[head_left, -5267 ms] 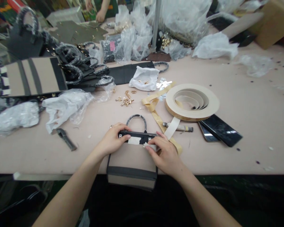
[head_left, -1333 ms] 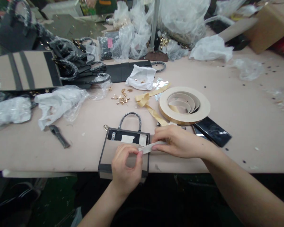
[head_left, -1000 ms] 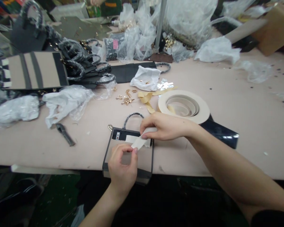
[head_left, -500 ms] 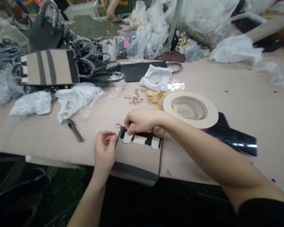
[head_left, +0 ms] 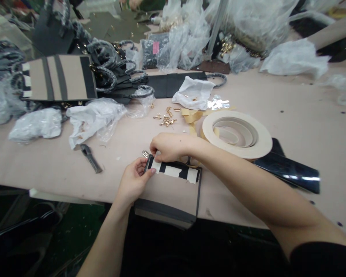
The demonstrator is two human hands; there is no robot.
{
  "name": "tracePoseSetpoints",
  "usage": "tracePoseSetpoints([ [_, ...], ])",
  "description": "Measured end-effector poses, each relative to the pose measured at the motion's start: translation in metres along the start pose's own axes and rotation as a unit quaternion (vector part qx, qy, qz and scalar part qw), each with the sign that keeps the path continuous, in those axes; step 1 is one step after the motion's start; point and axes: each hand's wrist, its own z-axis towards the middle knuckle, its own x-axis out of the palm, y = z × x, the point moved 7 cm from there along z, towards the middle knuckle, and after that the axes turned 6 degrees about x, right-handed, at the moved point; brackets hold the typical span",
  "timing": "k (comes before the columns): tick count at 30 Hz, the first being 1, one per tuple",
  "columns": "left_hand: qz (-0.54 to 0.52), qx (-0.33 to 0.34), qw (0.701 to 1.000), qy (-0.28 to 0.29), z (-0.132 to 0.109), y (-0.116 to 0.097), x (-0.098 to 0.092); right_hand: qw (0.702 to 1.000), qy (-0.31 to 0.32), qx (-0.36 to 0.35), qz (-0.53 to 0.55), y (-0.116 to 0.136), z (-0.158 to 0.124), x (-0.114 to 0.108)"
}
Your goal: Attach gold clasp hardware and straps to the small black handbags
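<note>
A beige and dark grey bag panel (head_left: 173,194) lies at the table's front edge, its lower end reaching past the edge. Pieces of white tape (head_left: 172,171) sit across the black band near its top. At its upper left corner, my right hand (head_left: 168,147) is closed in a pinch on the end of a white tape strip (head_left: 155,164). My left hand (head_left: 135,179) grips the panel's left edge, thumb on top by that strip and fingers partly hidden at the side. A small metal zipper pull (head_left: 145,154) lies just beyond the corner.
A large tape roll (head_left: 262,142) lies to the right, beside a glossy dark piece (head_left: 294,169). Gold fittings (head_left: 167,121) are scattered behind my hands. A dark grey tool (head_left: 90,158) lies left. Striped bag parts (head_left: 72,77) and plastic bags (head_left: 95,115) crowd the back left.
My left hand has moved right and up and closed on the panel's edge. The tape strip now lies flatter across the corner, with my right hand still pinching its end.
</note>
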Motion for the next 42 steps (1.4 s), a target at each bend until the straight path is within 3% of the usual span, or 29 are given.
tracePoseSetpoints([
  [12, 0.036, 0.005, 0.998, 0.055, 0.011, -0.013, 0.009, 1.0, -0.022, 0.012, 0.01, -0.007, -0.001, 0.005],
  [16, 0.074, 0.023, 0.996, 0.048, 0.018, -0.014, 0.013, 0.999, -0.035, -0.004, 0.004, -0.007, -0.001, 0.01],
  [27, -0.033, -0.075, 0.996, 0.017, 0.023, -0.003, 0.017, 0.991, -0.069, -0.1, 0.054, 0.0, -0.013, 0.015],
  [30, -0.029, -0.057, 0.998, 0.005, 0.027, 0.001, 0.016, 0.99, -0.066, -0.119, 0.041, 0.006, -0.014, 0.02],
  [34, 0.042, -0.03, 0.999, -0.006, 0.029, 0.006, 0.012, 0.984, -0.08, -0.153, 0.049, 0.016, -0.032, -0.001],
  [38, 0.09, -0.027, 0.996, 0.008, 0.024, 0.003, 0.01, 0.974, -0.201, -0.088, 0.051, -0.002, -0.062, -0.046],
  [42, 0.071, -0.031, 0.997, 0.027, 0.021, 0.0, 0.011, 0.981, -0.187, 0.029, 0.041, -0.038, -0.087, -0.043],
])
